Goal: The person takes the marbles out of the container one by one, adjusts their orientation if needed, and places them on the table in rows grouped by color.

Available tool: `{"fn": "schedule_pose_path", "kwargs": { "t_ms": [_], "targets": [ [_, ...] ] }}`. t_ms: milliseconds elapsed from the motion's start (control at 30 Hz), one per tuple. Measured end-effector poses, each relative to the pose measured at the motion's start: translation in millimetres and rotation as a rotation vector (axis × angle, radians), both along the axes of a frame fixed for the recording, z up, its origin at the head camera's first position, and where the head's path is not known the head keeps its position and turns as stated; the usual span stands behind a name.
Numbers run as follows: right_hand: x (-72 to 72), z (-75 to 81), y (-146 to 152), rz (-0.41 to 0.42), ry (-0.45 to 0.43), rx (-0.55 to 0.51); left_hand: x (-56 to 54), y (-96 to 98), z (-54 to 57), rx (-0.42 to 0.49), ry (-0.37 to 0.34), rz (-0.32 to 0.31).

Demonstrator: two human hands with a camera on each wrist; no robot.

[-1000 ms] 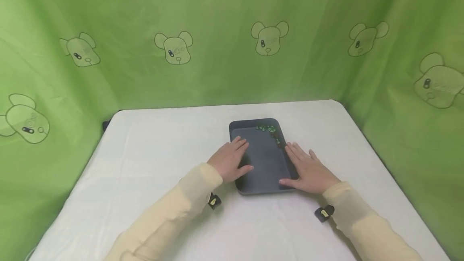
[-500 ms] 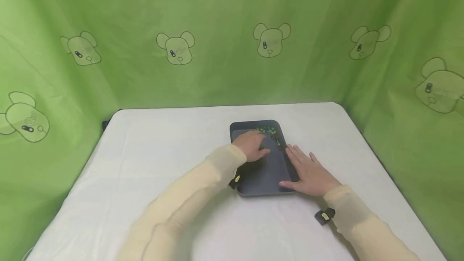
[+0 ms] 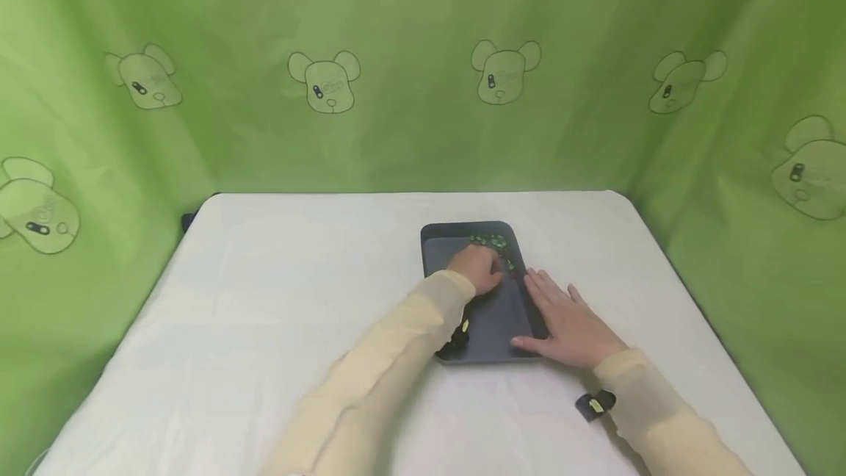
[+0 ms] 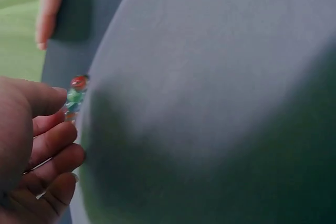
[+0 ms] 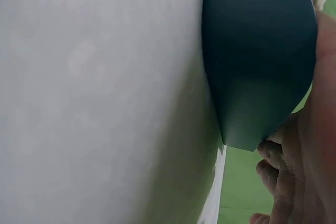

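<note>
Lying over the far half of the dark tray (image 3: 492, 329), the left hand (image 3: 474, 269) had its fingers partly curled, thumb close to some small glassy pieces (image 3: 497, 239). Left wrist view dim and soft there: could not tell whether any piece was pinched or merely near the thumb. The pieces, mostly green with some red, lay inside the tray in a bent line, along its far wall, round the far-right corner and partway down the right wall. Those two walls probably kept them bunched, nothing else being there to stop them. Curled fingers seemed to suit such small stuff in a tight corner.

Right hand (image 3: 578, 325) lay at the tray's right side, fingers fairly straight, thumb spread over the near-right part, gripping nothing. Likely a brace: a palm set along that side would keep the tray from sliding over the white cloth (image 3: 251, 300) beneath it. Left sleeve (image 3: 380, 369) crossed the tray's left rim, leaving the right side to the other hand.
</note>
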State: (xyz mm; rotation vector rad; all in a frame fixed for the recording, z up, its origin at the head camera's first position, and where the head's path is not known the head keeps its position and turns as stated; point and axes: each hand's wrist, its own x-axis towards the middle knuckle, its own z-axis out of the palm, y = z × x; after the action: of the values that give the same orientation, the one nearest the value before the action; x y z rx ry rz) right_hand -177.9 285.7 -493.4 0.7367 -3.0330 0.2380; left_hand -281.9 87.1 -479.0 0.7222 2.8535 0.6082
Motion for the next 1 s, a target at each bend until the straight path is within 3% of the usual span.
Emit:
{"fn": "schedule_pose_path", "kwargs": {
  "t_ms": [300, 767, 1000],
  "targets": [
    [4.0, 2.3, 3, -0.016, -0.007, -0.006, 0.1, 25.7, -8.9, -0.012, 0.005, -0.018],
    [2.2, 1.3, 3, -0.010, -0.012, -0.009, 0.6, 32.0, -9.3, -0.030, 0.024, 0.010],
    [1.0, 0.4, 4, -0.001, 0.025, -0.033, -1.9, 35.4, -11.1, -0.068, 0.028, -0.014]
  ]
}}
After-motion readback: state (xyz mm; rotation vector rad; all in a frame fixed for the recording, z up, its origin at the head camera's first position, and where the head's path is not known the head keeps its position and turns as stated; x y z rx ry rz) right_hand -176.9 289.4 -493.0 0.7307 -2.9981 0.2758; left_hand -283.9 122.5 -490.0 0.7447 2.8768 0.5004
